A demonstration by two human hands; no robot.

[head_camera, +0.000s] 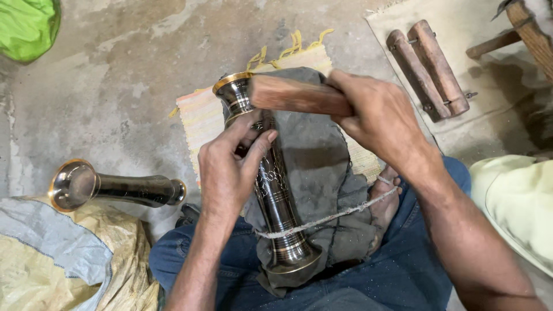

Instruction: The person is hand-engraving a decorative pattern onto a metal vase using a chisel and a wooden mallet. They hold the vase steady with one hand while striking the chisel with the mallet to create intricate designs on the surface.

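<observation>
A dark engraved metal vase (276, 196) with brass rims lies on a grey cloth (314, 167) across my lap, tied down by a string (340, 215) that runs to my bare foot (385, 201). My left hand (230, 167) rests on the vase's upper body, fingers pinched against the engraved surface; whether a small tool is between them I cannot tell. My right hand (380, 118) grips a wooden block (296, 95) held over the vase's neck near its brass rim (230, 80).
A second dark vase (115, 187) lies on its side on the concrete floor at left, beside a yellow and grey sack (63, 259). A striped mat (201, 118) lies under the cloth. A wooden clamp-like tool (429, 69) rests on a beige mat upper right. Green cloth (26, 26) upper left.
</observation>
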